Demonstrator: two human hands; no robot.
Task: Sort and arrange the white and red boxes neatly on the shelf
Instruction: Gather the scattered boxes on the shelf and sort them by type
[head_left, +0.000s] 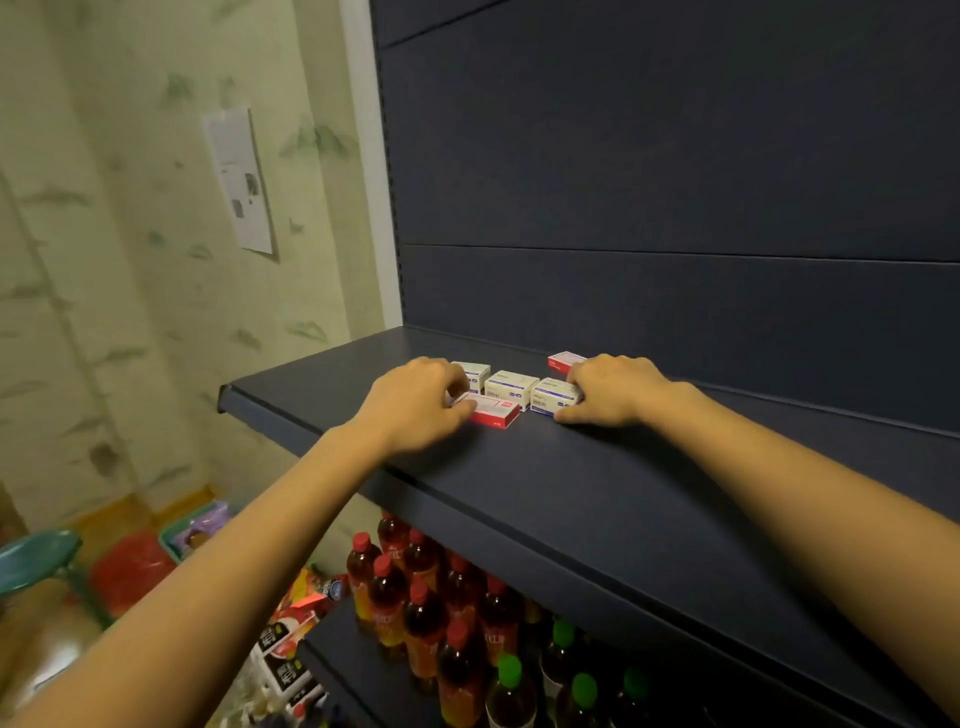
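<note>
On the dark blue shelf (597, 467) lie three white boxes in a rough row: one at the left (475, 371), one in the middle (511, 387) and one at the right (553, 395). A red box (493, 410) lies in front of them, and my left hand (415, 402) pinches its left end with curled fingers. My right hand (615, 389) grips the right white box, thumb on its near side. A second red box (563, 359) lies behind, partly hidden by my right fingers.
The shelf's back panel (675, 208) rises right behind the boxes. Below the shelf stand several bottles with red caps (415, 597) and green caps (566, 634). A papered wall (156, 260) is at the left, with a green stool (36, 556) on the floor.
</note>
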